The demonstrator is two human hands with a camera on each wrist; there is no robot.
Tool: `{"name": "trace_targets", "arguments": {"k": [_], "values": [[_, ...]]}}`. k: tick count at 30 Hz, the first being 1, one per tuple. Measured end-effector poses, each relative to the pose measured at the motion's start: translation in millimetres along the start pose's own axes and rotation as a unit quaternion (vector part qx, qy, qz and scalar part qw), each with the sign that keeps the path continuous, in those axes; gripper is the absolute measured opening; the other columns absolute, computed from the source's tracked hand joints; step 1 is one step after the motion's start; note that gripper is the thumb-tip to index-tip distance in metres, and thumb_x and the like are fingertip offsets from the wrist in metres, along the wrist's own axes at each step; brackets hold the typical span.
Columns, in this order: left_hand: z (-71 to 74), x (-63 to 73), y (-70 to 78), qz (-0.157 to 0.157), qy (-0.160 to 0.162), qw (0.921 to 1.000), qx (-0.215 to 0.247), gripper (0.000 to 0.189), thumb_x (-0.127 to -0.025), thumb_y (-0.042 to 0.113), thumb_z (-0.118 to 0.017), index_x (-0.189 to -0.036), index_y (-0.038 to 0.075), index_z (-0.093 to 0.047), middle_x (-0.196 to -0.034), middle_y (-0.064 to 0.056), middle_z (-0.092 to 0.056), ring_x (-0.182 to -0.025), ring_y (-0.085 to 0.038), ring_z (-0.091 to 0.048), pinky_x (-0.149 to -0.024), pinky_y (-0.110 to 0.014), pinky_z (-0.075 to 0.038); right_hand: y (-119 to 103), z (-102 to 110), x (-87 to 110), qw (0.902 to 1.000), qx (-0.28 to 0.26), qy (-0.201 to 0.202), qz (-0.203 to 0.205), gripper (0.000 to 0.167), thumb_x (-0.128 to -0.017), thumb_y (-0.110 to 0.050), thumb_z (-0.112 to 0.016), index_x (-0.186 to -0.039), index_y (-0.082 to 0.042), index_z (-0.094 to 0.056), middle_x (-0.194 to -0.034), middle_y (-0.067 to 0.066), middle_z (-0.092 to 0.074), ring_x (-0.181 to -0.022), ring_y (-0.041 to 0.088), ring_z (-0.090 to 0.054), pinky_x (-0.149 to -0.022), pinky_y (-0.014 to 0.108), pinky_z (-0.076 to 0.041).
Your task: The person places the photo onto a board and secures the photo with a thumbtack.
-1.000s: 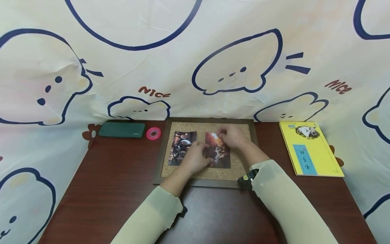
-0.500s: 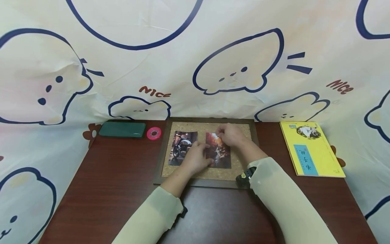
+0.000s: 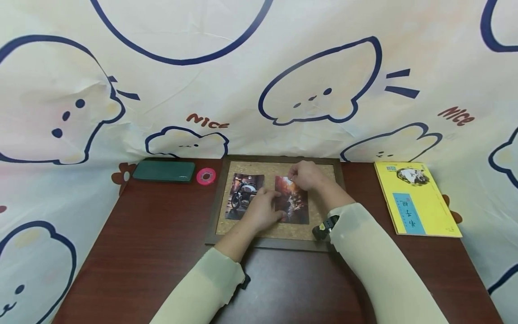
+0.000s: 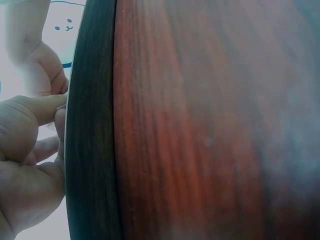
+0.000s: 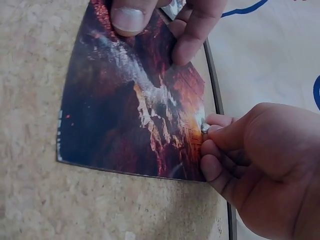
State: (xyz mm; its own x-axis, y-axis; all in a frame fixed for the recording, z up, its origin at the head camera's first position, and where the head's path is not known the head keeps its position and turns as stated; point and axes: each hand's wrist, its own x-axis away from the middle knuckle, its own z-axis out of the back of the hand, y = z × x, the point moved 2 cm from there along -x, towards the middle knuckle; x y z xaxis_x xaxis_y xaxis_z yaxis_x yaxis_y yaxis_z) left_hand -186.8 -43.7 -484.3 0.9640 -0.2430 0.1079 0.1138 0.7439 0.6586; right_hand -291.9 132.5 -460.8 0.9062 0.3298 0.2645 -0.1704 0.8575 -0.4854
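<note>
A photo in fiery orange and dark tones (image 3: pixel 294 204) lies on a framed cork board (image 3: pixel 283 231). My left hand (image 3: pixel 262 209) rests on it from the left, thumb and fingertips spread and pressing its surface. At the photo's top edge my right hand (image 3: pixel 309 176) pinches a small shiny silvery pin (image 5: pixel 205 128) between thumb and fingers; most of the pin is hidden by them. The right wrist view shows the photo (image 5: pixel 110 120) bowed slightly along its edges. Left of it on the board is a motorcycle photo (image 3: pixel 243 193), partly behind my left hand.
Behind the board hangs a printed cloth (image 3: pixel 243 90). A dark green case (image 3: pixel 163 171) and a pink ring-shaped roll (image 3: pixel 206 176) sit to the left on the brown table (image 3: pixel 154 252). To the right lies a yellow book (image 3: pixel 437 202).
My right wrist has turned and risen slightly while its fingers stay at the photo's top edge. The left hand keeps its place on the photo. The head view has drifted a little.
</note>
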Motion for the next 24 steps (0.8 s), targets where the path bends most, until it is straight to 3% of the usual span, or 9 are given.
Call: {"name": "trace_targets", "arguments": {"k": [6,15,24], "values": [[-0.7,-0.7,-0.4,-0.002,-0.004,1.0,-0.001,0.064,-0.085,0.028,-0.087,-0.14,0.007,-0.062,-0.137,-0.015,-0.053,-0.121,-0.034,-0.06,-0.104,-0.046,-0.049,0.7,1.8,-0.9,1.0,0.0,-0.007,-0.006,0.019,-0.1,-0.014,-0.059,-0.109,-0.011,-0.075,-0.097,0.007,-0.07,-0.087,0.023,-0.062,-0.077,0.037,-0.05],[-0.2,-2.4,-2.4,-0.001,-0.005,0.9999,-0.015,0.064,-0.086,0.028,-0.086,-0.142,0.009,-0.061,-0.139,-0.017,-0.053,-0.121,-0.034,-0.06,-0.103,-0.046,-0.049,3.8,-0.2,-2.9,0.9996,-0.009,0.027,-0.001,0.021,-0.095,-0.01,-0.058,-0.105,-0.012,-0.077,-0.1,0.006,-0.073,-0.088,0.023,-0.063,-0.079,0.038,-0.051],[-1.3,-2.5,-2.3,0.001,-0.009,0.9999,-0.01,0.064,-0.086,0.028,-0.086,-0.142,0.009,-0.061,-0.138,-0.016,-0.053,-0.121,-0.034,-0.06,-0.103,-0.046,-0.049,5.1,-3.1,-4.1,0.9995,-0.009,0.028,-0.01,0.017,-0.099,-0.019,-0.062,-0.107,-0.012,-0.076,-0.097,0.006,-0.072,-0.087,0.023,-0.063,-0.08,0.04,-0.051]]}}
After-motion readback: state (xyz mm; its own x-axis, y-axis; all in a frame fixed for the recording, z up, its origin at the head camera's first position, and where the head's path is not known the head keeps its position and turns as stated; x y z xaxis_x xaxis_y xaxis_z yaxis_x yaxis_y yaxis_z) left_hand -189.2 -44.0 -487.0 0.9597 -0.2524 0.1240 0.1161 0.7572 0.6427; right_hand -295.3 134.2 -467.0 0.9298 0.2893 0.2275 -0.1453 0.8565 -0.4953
